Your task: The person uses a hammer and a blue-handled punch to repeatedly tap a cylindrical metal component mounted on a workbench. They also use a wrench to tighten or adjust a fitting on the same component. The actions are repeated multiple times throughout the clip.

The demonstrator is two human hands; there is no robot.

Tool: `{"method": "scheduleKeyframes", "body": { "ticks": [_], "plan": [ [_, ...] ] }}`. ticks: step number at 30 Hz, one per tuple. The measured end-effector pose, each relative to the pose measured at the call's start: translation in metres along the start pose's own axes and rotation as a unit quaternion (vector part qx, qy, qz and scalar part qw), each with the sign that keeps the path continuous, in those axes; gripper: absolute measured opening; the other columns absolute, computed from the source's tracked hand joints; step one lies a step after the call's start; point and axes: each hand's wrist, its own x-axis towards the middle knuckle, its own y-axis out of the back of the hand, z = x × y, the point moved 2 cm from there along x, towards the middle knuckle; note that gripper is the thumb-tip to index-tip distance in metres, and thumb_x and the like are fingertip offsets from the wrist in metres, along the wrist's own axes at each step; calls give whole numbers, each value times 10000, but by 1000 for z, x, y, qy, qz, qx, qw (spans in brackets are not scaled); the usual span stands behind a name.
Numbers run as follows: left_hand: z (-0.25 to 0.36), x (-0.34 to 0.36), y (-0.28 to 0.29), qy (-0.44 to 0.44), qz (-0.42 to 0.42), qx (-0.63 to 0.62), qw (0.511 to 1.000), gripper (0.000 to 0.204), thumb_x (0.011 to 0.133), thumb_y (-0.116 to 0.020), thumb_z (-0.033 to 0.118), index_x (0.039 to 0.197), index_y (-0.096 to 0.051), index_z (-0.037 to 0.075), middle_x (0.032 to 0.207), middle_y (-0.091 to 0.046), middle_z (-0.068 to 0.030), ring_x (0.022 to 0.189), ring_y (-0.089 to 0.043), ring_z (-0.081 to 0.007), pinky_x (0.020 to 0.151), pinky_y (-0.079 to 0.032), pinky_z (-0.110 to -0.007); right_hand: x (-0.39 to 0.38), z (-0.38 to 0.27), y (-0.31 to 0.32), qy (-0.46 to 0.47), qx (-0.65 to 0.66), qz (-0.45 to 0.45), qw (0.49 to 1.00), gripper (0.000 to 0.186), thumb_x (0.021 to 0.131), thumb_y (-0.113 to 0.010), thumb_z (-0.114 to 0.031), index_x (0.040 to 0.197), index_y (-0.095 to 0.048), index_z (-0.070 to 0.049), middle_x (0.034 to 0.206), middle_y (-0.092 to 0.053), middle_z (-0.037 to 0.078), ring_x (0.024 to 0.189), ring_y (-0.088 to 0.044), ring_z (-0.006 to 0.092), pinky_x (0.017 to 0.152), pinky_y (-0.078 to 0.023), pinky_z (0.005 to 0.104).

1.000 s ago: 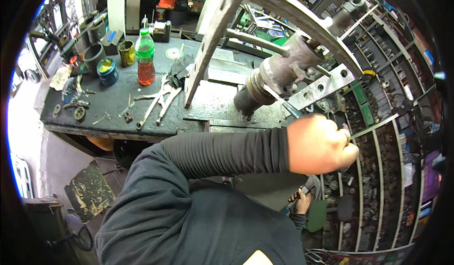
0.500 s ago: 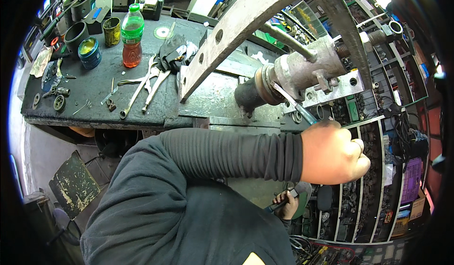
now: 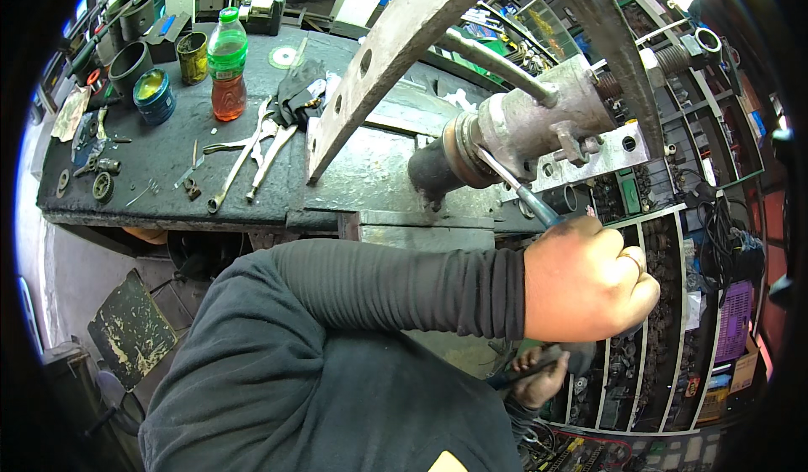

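Observation:
My left hand (image 3: 589, 278), at the end of the dark sleeve crossing the view, grips a tool with a blue handle and steel shank (image 3: 526, 194). The tool's tip rests at the metal rings (image 3: 463, 148) on a cylindrical steel assembly (image 3: 539, 118), between its dark lower tube (image 3: 427, 177) and its grey housing. The assembly has a threaded rod at its right end and sits within a large steel frame with holes (image 3: 387, 42). Below, my right hand (image 3: 539, 375) is closed on a hammer (image 3: 555, 358), partly hidden behind my left forearm and hand.
The dark bench (image 3: 143, 202) holds wrenches and pliers (image 3: 252, 156), a green-capped bottle of red liquid (image 3: 227, 76), paint cans (image 3: 156, 97), gears and a dark cloth (image 3: 299, 93). Shelving with metal parts (image 3: 648, 329) and a purple crate (image 3: 732, 320) stand right, a scratched board (image 3: 130, 325) lower left.
The view has tilted, shifting bench and assembly. My left hand stays on the tool at the rings. In the last half second, the hammer in my right hand has moved right and slightly down.

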Motion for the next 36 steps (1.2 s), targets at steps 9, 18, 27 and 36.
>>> {"method": "scheduleKeyframes", "body": {
  "ticks": [9, 18, 27, 36],
  "plan": [
    [-1, 2, 1, 22, -4, 30, 999, 185, 541, -568, 217, 625, -441, 112, 601, -366, -13, 513, -429, -140, 406, -352, -290, -35, -124, -89, 461, -211, -157, 847, 522, 982, -480, -389, 1249, -351, 41, 828, -494, 176, 562, -500, 191, 444, -436, 284],
    [-1, 2, -1, 26, 5, 23, 999, 176, 561, -579, 215, 633, -456, 113, 597, -376, -5, 515, -443, -136, 414, -363, -282, -41, -132, -88, 552, -234, -119, 791, 539, 977, -468, -426, 1228, -375, 41, 789, -473, 164, 543, -457, 188, 439, -398, 275],
    [-14, 1, 3, 28, 31, 40, 998, 174, 564, -592, 203, 646, -472, 108, 606, -374, -2, 496, -427, -130, 406, -338, -277, -43, -135, -98, 552, -245, -108, 790, 598, 914, -551, -487, 1022, -440, 91, 749, -492, 135, 485, -465, 183, 413, -396, 268],
    [3, 1, 8, -10, 56, -50, 997, 188, 581, -597, 207, 680, -517, 68, 596, -395, -4, 483, -413, -118, 394, -314, -274, -47, -132, -116, 533, -269, -115, 794, 626, 923, -497, -548, 939, -398, 70, 639, -446, 103, 477, -461, 159, 430, -383, 256]
  ]
}}
